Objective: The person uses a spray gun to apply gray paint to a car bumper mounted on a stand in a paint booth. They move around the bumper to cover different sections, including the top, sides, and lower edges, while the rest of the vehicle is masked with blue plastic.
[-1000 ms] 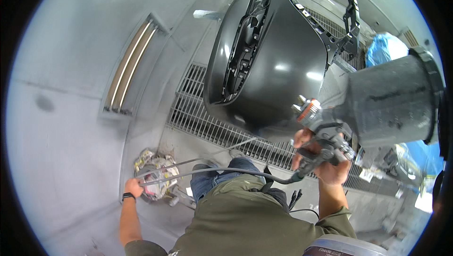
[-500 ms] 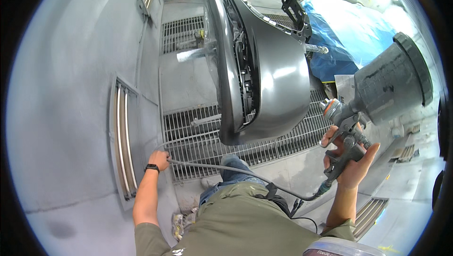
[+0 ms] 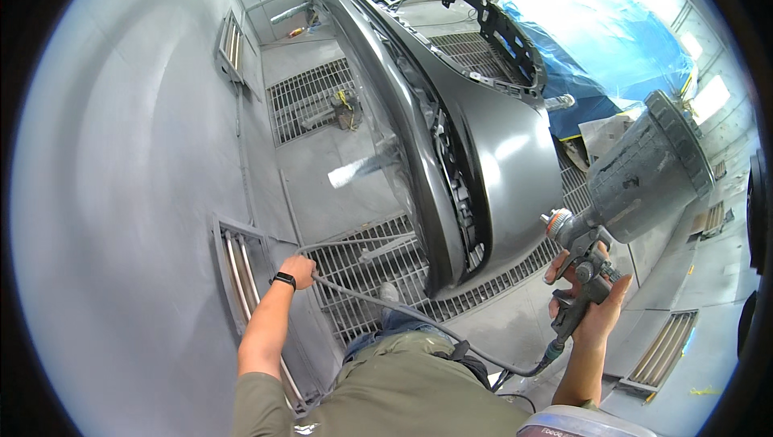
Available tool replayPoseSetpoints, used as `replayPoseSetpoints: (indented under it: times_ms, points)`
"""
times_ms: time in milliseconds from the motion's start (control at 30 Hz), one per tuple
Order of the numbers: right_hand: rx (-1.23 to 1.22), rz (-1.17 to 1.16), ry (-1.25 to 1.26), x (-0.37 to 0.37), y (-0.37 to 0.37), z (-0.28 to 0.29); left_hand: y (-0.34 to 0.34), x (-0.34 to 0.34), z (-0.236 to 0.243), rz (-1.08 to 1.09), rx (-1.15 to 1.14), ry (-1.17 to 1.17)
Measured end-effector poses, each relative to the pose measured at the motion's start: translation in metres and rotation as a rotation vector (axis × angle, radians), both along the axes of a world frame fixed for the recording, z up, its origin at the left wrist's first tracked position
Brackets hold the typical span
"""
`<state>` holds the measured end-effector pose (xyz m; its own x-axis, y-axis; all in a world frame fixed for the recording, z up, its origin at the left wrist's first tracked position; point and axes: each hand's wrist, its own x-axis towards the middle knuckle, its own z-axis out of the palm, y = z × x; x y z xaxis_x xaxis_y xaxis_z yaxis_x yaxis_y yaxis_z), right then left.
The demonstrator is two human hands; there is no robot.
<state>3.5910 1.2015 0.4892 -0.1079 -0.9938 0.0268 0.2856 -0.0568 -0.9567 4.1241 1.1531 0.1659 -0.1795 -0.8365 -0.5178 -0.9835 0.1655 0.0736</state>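
Note:
My left hand [image 3: 299, 270] is closed around a grey air hose [image 3: 362, 296], which runs across my front to a spray gun [image 3: 586, 269]. My right hand [image 3: 597, 308] grips that gun, fingers at its handle and trigger. The gun's large dark cup [image 3: 644, 179] tilts up to the right. Ahead of me a dark grey car bumper [image 3: 515, 187] is held up, with a slotted opening and black framework at its far side. The gun's nozzle is in front of the bumper's near right part; whether any spray comes out cannot be seen.
Grated floor panels [image 3: 306, 99] lie under and around the bumper. A grey wall [image 3: 129, 195] with lamp units runs along my left. A large shape under blue sheeting [image 3: 588, 42] stands at the back right. Padded support arms [image 3: 350, 171] stick out from the bumper's side.
The view has tilted up and shifted, showing more of the bumper and room. My left hand has moved forward and rightward along with the hose; my right hand still holds the gun.

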Motion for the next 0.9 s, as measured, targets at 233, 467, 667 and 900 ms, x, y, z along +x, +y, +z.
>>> replayPoseSetpoints:
  times_ms: [233,467,667,900]
  points:
    - [0.077,-0.086,-0.016,0.042,-0.036,0.005,-0.075,0.07,0.004,-0.154,0.085,-0.104]
    - [0.015,-0.174,-0.02,0.087,-0.059,0.019,-0.196,0.101,-0.012,-0.42,0.255,-0.14]
    - [-0.138,-0.31,0.099,0.174,-0.108,0.04,-0.326,0.144,-0.049,-0.639,0.321,-0.181]
    - [0.027,-0.667,0.355,0.309,-0.197,0.107,-0.421,0.182,-0.083,-0.731,0.364,-0.04]
